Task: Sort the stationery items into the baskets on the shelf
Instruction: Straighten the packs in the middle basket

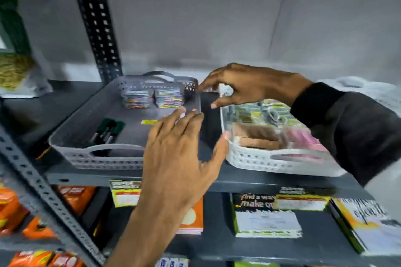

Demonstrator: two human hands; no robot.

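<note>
On the dark shelf a grey basket point(71, 136) holds two packs of colourful small items point(152, 98), green-capped markers point(108, 130) and a dark speckled object point(188, 90) in its far right corner. Right of it, a white basket point(260, 162) holds yellow-green boxes point(249, 112), a brown box point(256, 134) and pink items point(303, 138). My left hand point(180, 149) is spread over the gap between the baskets, fingertips at the grey basket's right rim, thumb against the white basket's corner. My right hand point(249, 86) hovers above the gap, fingers curved and apart, index tip next to the speckled object.
A perforated metal upright point(97, 28) stands at the back left. Another white basket point(358, 86) sits at the far right. The lower shelf holds notebooks point(267, 217), with orange packets point(13, 208) at the left. Price tags point(125, 193) hang on the shelf edge.
</note>
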